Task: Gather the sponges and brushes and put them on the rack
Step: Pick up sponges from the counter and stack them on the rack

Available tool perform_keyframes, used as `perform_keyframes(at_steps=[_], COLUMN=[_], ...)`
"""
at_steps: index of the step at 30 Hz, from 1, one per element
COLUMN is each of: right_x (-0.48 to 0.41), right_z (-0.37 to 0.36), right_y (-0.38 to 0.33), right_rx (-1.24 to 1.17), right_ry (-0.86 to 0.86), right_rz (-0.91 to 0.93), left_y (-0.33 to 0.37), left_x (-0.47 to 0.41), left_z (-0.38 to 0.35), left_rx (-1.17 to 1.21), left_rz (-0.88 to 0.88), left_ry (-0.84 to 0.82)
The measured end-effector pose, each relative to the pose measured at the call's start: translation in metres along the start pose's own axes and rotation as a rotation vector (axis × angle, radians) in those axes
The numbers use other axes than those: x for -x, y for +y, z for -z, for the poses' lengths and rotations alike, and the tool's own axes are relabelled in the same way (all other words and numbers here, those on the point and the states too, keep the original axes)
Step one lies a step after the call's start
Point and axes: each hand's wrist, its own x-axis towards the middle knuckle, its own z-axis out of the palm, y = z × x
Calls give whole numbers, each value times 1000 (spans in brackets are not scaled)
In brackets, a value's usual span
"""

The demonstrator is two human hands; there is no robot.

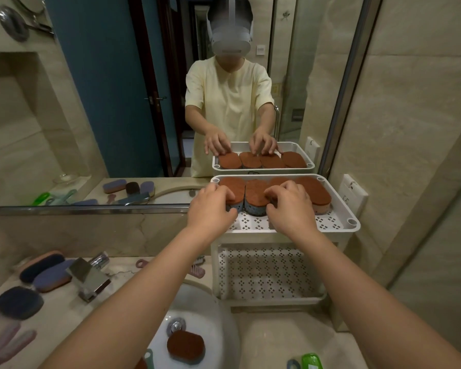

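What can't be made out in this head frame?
Head view only:
Third sponge on the rack's top tray: mostly covered by the right hand gripping it.
Leftmost sponge: front hidden by the left hand gripping it.
Pink brush: mostly behind the left forearm.
Green brush: cut off by the bottom edge.
Brushes at lower left: blurred, cut by the frame edge.

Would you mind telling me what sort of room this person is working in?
Most likely a home bathroom: a round white ceramic basin with a chrome tap is set in a beige marble counter, below a wide wall mirror.
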Motion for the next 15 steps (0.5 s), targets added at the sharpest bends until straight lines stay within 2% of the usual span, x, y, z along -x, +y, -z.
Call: perform_keyframes(at_steps=[5,10,15], right_x=[15,58,110], right_z=[11,5,-28], right_y=[-11,-41,-72], right_rx=[-208,-424,-521], right_ry=[196,288,174], right_rz=[181,415,535], left_y=[-5,-14,-39], left_x=[27,70,130], left_z=[4,13,14], left_rx=[216,474,467], left_rz=[13,75,164], left_ry=[67,229,312])
